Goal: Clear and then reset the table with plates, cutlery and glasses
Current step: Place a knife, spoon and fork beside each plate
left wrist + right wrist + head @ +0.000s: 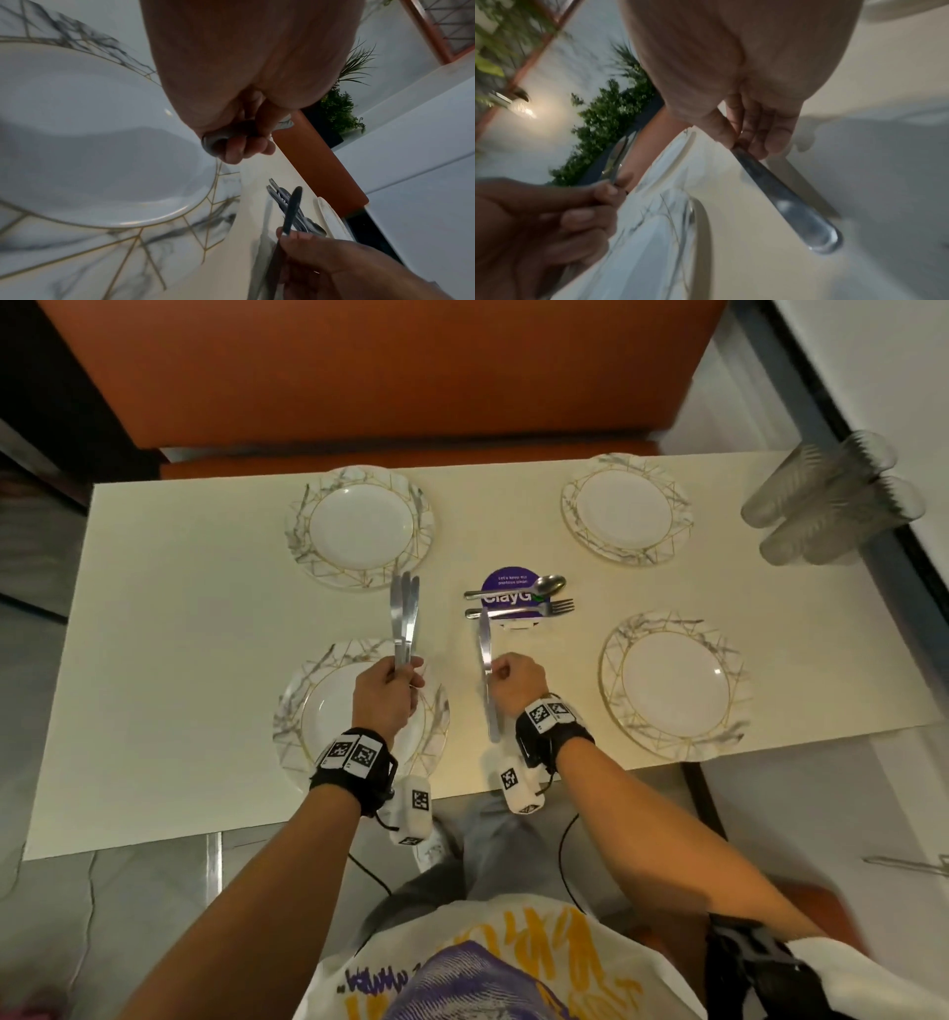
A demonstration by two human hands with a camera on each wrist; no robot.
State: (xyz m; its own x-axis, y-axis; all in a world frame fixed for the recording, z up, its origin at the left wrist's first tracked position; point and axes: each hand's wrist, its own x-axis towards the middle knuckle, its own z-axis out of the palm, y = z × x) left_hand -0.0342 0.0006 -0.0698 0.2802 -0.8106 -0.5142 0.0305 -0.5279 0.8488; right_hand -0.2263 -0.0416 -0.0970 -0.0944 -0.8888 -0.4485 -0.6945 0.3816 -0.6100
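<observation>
tabletop point(205, 608): four plates point(625, 509) laid. left hand point(386, 690) gripped a bundle of knives point(404, 621) over the near left plate; right hand point(516, 683) pinched one knife point(487, 670) beside it. spoon point(516, 588), fork point(518, 609) lay centre. cutlery placement and stacked glasses point(832, 500) judged outstanding.

Your left hand point(386, 690) covers the handles of the bunched knives point(405, 613), so you cannot count them for certain; there seem to be three blades. It also hides part of the near-left plate point(308, 711). The single knife point(487, 670) is masked at its middle by your right hand point(516, 683). The stacked glasses point(832, 500) are smeared by blur. The spoon point(518, 588) and fork point(524, 609) cover the purple sign point(506, 580), whose small print is unreadable.
</observation>
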